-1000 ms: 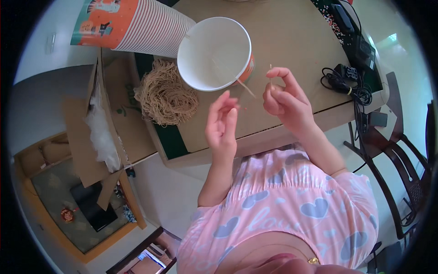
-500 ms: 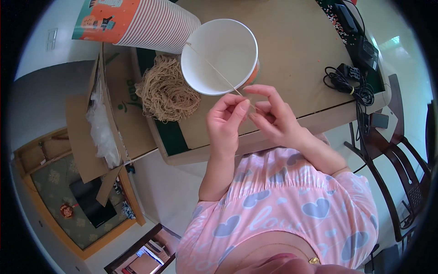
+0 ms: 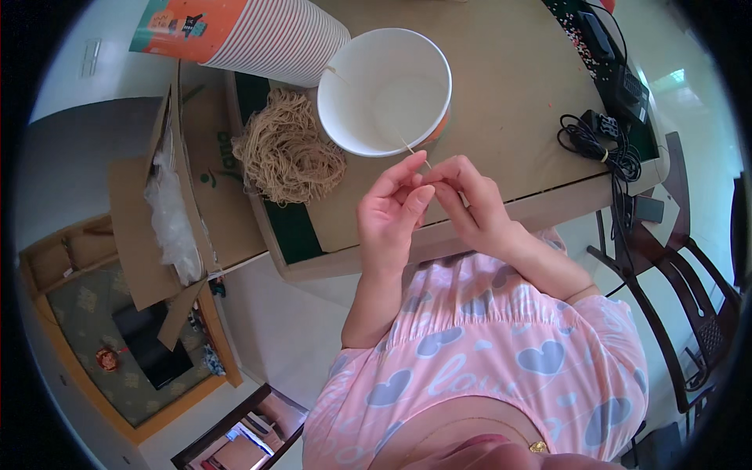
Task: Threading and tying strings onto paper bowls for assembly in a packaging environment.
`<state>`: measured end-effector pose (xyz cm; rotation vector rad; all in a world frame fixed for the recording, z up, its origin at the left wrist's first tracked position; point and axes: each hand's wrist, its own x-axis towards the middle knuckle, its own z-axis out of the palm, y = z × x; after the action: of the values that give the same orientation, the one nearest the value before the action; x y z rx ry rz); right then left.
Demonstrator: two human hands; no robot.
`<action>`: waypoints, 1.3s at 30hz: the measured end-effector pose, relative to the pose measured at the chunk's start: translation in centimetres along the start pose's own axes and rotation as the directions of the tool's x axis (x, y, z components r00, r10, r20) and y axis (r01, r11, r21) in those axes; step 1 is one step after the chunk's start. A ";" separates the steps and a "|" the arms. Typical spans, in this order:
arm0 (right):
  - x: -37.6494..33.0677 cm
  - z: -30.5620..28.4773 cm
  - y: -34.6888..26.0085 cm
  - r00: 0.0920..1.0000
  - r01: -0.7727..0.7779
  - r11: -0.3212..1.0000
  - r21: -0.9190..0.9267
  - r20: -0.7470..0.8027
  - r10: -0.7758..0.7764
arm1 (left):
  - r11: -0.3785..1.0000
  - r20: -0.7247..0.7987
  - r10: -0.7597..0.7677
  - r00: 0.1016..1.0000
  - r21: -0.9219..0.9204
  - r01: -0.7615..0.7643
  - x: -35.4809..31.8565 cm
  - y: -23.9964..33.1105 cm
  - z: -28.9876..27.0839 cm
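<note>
Fingertips of both hands meet just below the cup's near rim, pinching a thin pale strand (image 3: 415,150) between them. On the left, a tangled heap of tan string (image 3: 287,157) lies beside a stack of paper cups (image 3: 274,35), seemingly plenty left to work through. At centre, the left hand (image 3: 389,211) nips the strand's end; it runs up across the open white cup (image 3: 384,90). The right hand (image 3: 470,196) grips it alongside. Fixing seems under way, not finished.
</note>
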<state>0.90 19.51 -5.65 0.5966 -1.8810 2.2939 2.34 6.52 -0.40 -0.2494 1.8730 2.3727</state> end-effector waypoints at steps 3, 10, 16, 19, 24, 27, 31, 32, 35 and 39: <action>0.2 -0.1 -1.1 1.000 -0.010 1.000 -0.009 -0.016 0.010 | 0.999 -0.016 0.052 0.999 0.003 -0.052 -0.3 -0.1 -0.5; 0.5 -1.2 -2.5 0.923 0.009 1.000 -0.003 0.384 -0.008 | 0.621 0.402 0.375 0.835 0.561 -0.548 -1.2 1.9 -1.7; 0.5 -1.5 -2.5 0.896 0.026 1.000 -0.011 0.444 -0.019 | 0.583 0.329 0.254 0.909 0.698 -0.416 -1.3 2.7 -2.6; 0.1 -1.0 -3.4 0.932 -0.175 0.982 -0.069 0.309 0.188 | 0.641 0.215 0.220 0.951 0.703 -0.308 -1.6 2.8 -2.9; 0.0 -1.1 -2.4 0.940 -0.218 0.950 -0.223 0.213 0.265 | 0.685 0.179 0.217 0.960 0.673 -0.281 -1.6 2.5 -3.6; 0.0 -1.0 -2.0 0.953 -0.191 0.960 -0.204 0.195 0.231 | 0.724 0.156 0.244 0.957 0.628 -0.286 -1.4 2.2 -3.7; 0.2 0.0 -1.3 0.989 -0.090 0.995 -0.035 0.113 0.093 | 0.739 0.161 0.256 0.953 0.603 -0.301 -1.2 2.0 -3.3; 0.2 0.1 -1.6 0.982 -0.144 0.989 -0.022 0.117 0.145 | 0.739 0.160 0.256 0.953 0.604 -0.300 -1.1 2.0 -3.3; 0.1 0.0 -1.5 0.974 -0.201 0.979 -0.018 0.104 0.202 | 0.740 0.170 0.239 0.956 0.605 -0.292 -0.8 1.8 -3.0; 0.3 -0.3 -1.4 0.986 -0.153 0.987 -0.045 0.058 0.156 | 0.763 0.149 0.235 0.960 0.583 -0.277 -0.5 1.6 -2.5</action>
<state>1.03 20.11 -4.36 0.5398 -2.0651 2.3492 2.67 3.70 0.67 0.1587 2.6379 1.7338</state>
